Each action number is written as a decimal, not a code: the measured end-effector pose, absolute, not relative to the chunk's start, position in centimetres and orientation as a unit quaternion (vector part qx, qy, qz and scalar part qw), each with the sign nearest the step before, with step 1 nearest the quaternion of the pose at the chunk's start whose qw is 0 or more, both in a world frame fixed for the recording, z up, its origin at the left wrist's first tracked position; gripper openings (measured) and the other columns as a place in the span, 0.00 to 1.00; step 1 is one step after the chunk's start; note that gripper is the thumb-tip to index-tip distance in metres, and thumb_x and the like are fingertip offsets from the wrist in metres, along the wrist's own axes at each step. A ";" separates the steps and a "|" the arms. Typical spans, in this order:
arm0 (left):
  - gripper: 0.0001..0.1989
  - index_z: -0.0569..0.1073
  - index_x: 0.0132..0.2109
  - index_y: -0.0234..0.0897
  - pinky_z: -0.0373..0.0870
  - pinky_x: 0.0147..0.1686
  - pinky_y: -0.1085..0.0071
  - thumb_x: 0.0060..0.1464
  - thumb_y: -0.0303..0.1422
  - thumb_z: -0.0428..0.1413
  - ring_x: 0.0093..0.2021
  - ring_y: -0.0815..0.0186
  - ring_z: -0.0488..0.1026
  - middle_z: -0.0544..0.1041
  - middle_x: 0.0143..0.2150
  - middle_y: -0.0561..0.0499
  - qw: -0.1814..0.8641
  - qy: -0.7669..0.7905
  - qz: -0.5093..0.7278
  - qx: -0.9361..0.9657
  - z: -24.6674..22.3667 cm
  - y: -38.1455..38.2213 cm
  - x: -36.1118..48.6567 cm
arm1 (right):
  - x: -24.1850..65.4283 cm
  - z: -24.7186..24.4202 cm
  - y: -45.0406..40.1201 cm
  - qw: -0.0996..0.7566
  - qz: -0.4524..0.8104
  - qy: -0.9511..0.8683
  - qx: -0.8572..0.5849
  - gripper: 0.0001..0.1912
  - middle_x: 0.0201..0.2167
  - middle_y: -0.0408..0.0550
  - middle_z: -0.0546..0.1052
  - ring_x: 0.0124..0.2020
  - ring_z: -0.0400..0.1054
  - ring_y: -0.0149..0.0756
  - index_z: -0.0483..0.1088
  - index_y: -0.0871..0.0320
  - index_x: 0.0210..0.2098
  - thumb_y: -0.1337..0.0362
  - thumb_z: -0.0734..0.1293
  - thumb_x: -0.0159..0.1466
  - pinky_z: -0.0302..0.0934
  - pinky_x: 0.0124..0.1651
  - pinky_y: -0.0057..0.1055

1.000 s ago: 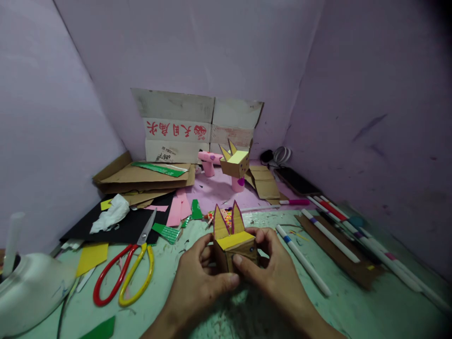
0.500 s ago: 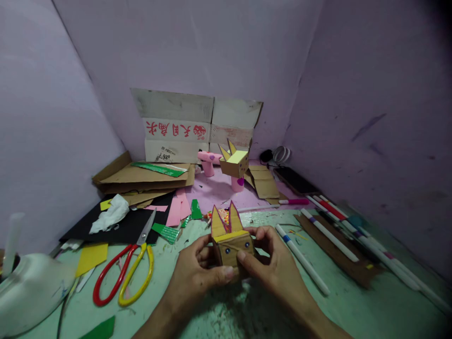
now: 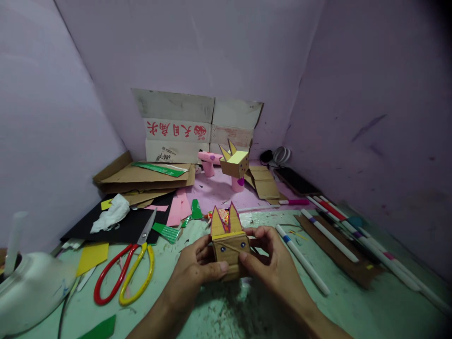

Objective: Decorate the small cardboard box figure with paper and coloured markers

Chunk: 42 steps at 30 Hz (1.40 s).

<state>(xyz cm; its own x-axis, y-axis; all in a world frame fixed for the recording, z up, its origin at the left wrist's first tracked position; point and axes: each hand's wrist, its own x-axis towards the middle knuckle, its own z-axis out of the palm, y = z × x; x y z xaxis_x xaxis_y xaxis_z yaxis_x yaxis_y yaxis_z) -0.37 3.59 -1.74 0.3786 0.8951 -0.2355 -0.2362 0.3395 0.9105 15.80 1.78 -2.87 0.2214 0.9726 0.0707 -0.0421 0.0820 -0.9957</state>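
Observation:
Between my two hands is a small cardboard box (image 3: pixel 231 256) with two pointed, purple-edged ears, a yellow strip along its top edge and two dark round eyes on the front. My left hand (image 3: pixel 196 273) grips its left side, thumb across the lower front. On the right side my right hand (image 3: pixel 270 259) holds it, thumb pressed to the front below the right eye. The fingers behind the box are partly hidden. Beyond it stands a similar eared cardboard box (image 3: pixel 234 165) on a pink tube (image 3: pixel 238 184).
Red-and-yellow scissors (image 3: pixel 134 263) lie left of my hands, near a white bottle (image 3: pixel 31 292). Capped marker pens (image 3: pixel 303 261) and a brown cardboard strip (image 3: pixel 335 249) lie right. Behind are a pink glue gun (image 3: pixel 209 162), stacked cardboard (image 3: pixel 148 176) and a phone (image 3: pixel 294 180).
The box has turned slightly in my hands, so its face now points more squarely toward me. Both hands keep their hold; the things on the table have stayed put.

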 end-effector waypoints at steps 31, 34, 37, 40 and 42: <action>0.35 0.71 0.51 0.32 0.76 0.44 0.66 0.32 0.25 0.71 0.46 0.52 0.79 0.82 0.45 0.41 0.664 0.409 0.456 0.429 -2.6 2.8 0.9 | 15.5 -3.5 1.5 0.525 0.396 -0.468 -0.591 0.20 0.46 0.53 0.72 0.48 0.69 0.50 0.55 0.51 0.36 0.57 0.67 0.48 0.62 0.48 0.47; 0.35 0.71 0.52 0.31 0.76 0.44 0.67 0.32 0.25 0.71 0.46 0.53 0.79 0.82 0.46 0.40 0.664 0.412 0.454 0.429 -2.5 2.8 0.9 | 15.5 -3.4 1.5 0.526 0.395 -0.463 -0.595 0.20 0.45 0.53 0.72 0.48 0.69 0.49 0.54 0.51 0.35 0.57 0.68 0.47 0.62 0.49 0.48; 0.35 0.71 0.52 0.31 0.76 0.44 0.67 0.32 0.25 0.70 0.46 0.52 0.79 0.82 0.46 0.40 0.660 0.421 0.450 0.430 -2.4 2.6 0.9 | 15.4 -3.4 1.6 0.530 0.397 -0.448 -0.601 0.21 0.46 0.52 0.72 0.47 0.70 0.49 0.54 0.50 0.34 0.58 0.68 0.46 0.62 0.49 0.48; 0.35 0.70 0.52 0.31 0.76 0.44 0.68 0.33 0.24 0.70 0.46 0.52 0.79 0.82 0.46 0.39 0.658 0.422 0.450 0.432 -2.2 2.5 0.9 | 15.2 -3.5 1.6 0.537 0.382 -0.442 -0.608 0.21 0.46 0.51 0.73 0.47 0.70 0.49 0.54 0.50 0.33 0.59 0.68 0.45 0.62 0.50 0.48; 0.35 0.69 0.52 0.31 0.76 0.44 0.69 0.34 0.24 0.69 0.46 0.54 0.79 0.81 0.46 0.39 0.654 0.427 0.447 0.436 -2.1 2.4 1.1 | 15.1 -3.6 1.7 0.537 0.373 -0.443 -0.613 0.20 0.46 0.51 0.73 0.47 0.70 0.49 0.54 0.50 0.33 0.60 0.68 0.45 0.62 0.50 0.49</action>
